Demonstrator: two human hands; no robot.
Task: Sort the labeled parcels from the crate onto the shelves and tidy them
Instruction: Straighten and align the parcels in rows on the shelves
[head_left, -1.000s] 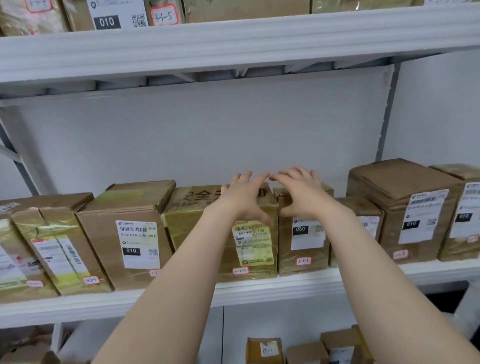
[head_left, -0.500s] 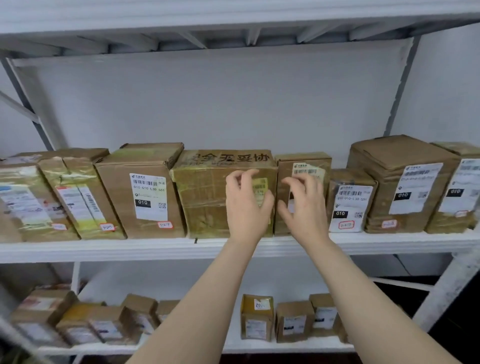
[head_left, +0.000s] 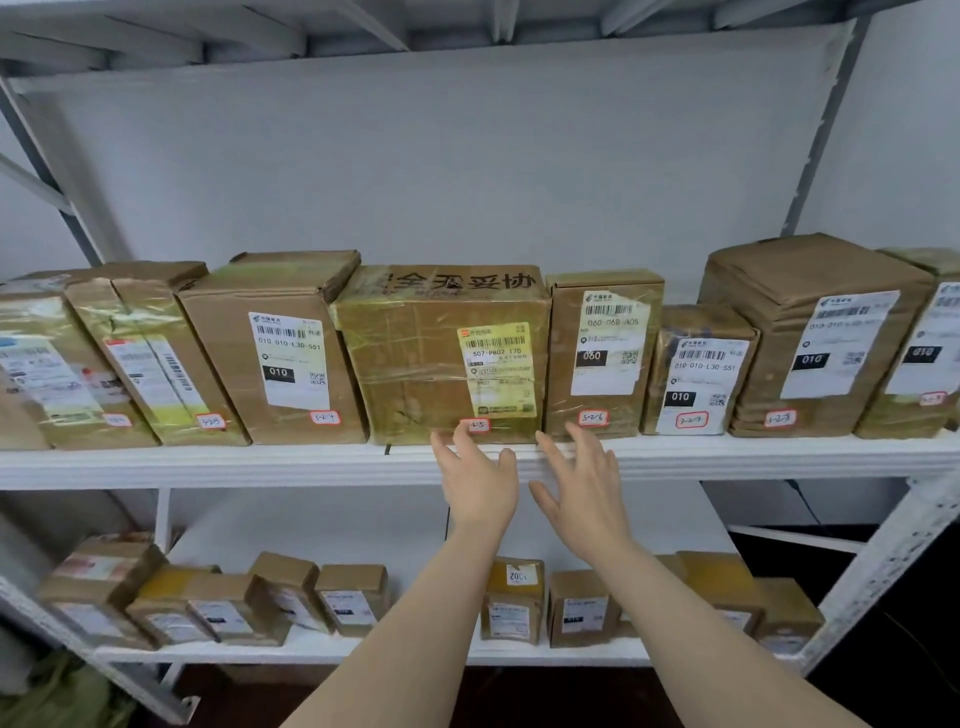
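Hands both spread and empty: left hand, right hand by shelf edge. Taped parcel looks rigid, tape slick; grip both sides

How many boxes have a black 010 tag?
4, on the middle shelf: one box left of the big taped box, three boxes at the right end. More may be hidden.

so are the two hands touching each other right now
Apart. The head view shows the white shelf edge plainly between the left hand and the right hand.
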